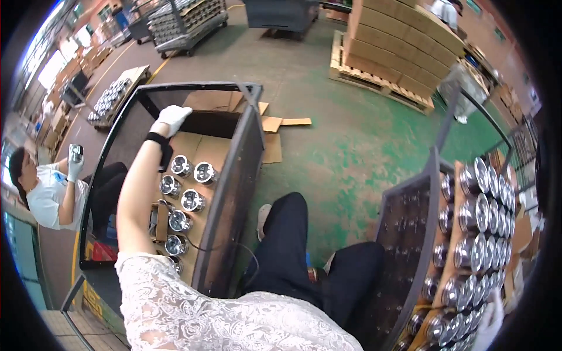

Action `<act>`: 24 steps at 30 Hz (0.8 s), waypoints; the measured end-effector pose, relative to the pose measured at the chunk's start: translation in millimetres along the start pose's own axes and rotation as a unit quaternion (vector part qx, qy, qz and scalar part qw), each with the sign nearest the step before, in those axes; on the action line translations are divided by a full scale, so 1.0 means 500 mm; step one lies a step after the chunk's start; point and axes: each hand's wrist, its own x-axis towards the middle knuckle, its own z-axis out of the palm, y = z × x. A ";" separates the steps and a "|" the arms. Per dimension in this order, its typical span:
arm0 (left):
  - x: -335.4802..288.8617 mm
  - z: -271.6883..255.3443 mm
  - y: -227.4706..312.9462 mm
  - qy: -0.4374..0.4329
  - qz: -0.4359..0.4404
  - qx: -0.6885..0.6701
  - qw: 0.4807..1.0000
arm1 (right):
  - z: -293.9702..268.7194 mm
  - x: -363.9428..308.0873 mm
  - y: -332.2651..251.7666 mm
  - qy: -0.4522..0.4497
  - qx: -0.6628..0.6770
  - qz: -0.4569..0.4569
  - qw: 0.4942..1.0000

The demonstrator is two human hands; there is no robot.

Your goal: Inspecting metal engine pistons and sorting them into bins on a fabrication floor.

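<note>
My left hand [171, 119], in a white glove, reaches over the far end of a dark-framed cart on my left. Its visible fingers stretch to the right, and I see nothing held in them. Below it, several shiny metal pistons [192, 200] stand on a brown cardboard sheet [202, 148]. At the lower right my right hand [490, 320], also gloved in white, lies beside rows of pistons [470, 253] in a second cart. A finger is stretched along the pistons; the rest of that hand is partly cut off by the dark rim.
The left cart's rail [225, 193] and the right cart's frame [410, 234] flank my legs. A cable [234, 245] crosses the left rail. Ahead stand stacked cartons [404, 44] on a wooden pallet [380, 88]. At left a co-worker [58, 196] holds up a piston [76, 153].
</note>
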 end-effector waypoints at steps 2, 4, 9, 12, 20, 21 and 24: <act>-0.010 0.100 -0.158 -0.066 0.001 0.120 0.991 | 0.123 0.086 -0.222 -0.142 -0.005 -0.022 0.990; 0.058 0.323 -0.256 -0.104 -0.037 0.056 0.992 | 0.220 0.112 -0.315 -0.221 0.086 0.019 0.971; 0.117 0.712 -0.207 -0.194 -0.198 -0.249 0.928 | 0.474 0.134 -0.355 -0.318 0.220 0.119 0.915; 0.157 0.802 -0.030 -0.247 -0.219 -0.285 0.900 | 0.573 0.116 -0.239 -0.357 0.236 0.189 0.884; 0.275 0.901 0.068 -0.034 -0.466 -0.662 0.586 | 0.595 0.079 -0.302 -0.413 0.161 0.300 0.845; 0.285 0.931 0.047 -0.032 -0.503 -0.630 0.591 | 0.603 0.075 -0.289 -0.420 0.176 0.298 0.839; 0.325 0.981 0.039 -0.093 -0.487 -0.627 0.600 | 0.600 0.052 -0.294 -0.403 0.167 0.326 0.839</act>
